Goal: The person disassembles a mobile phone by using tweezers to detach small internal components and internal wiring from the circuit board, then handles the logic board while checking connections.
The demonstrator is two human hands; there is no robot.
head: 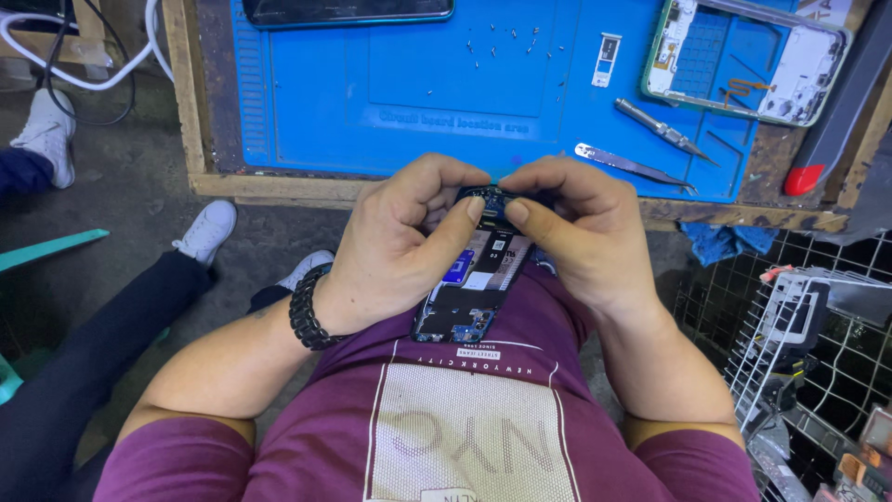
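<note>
Opened phone point(472, 293) held against the chest over the maroon shirt point(446, 409), back cover off, circuit boards exposed, just near of the worktop point(279, 186) edge. Left hand point(395, 246) curled round the phone's left side, thumb pressed on the far end. Right hand point(581, 228) closed on the far right corner, thumb tip meeting the left thumb over the top board. Both hands pinching the phone's far end; black bead bracelet point(305, 316) on the left wrist. Blue mat point(418, 84) lying on the worktop. On the mat: loose small screws point(502, 42) far centre, two tweezers point(641, 139) to the right, a white phone frame point(743, 56) far right, a dark phone point(348, 9) at the far edge. Wire basket point(799, 344) near right, below the worktop.
</note>
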